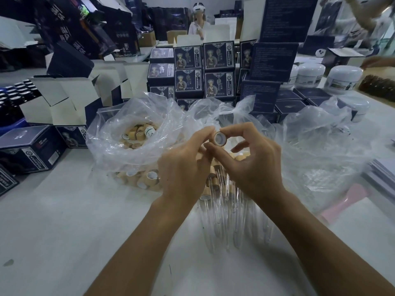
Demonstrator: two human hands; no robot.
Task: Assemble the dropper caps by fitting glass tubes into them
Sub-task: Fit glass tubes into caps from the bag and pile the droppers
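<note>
A tan dropper cap (219,138) with a white inside faces me, pinched between the thumb and forefinger of my right hand (250,161). My left hand (183,167) is raised beside it, fingertips curled and touching the cap's left side; whether it holds a glass tube I cannot tell. Several clear glass tubes (230,218) with caps fitted lie on the white table below my hands. A clear plastic bag (119,133) at the left holds several loose tan caps (136,135).
Dark blue printed boxes (205,67) are stacked behind the bags, with open cartons (64,97) at the left. More crumpled clear plastic (320,142) lies at the right, near white jars (344,77) and a pink object (346,201). A person sits at the far back.
</note>
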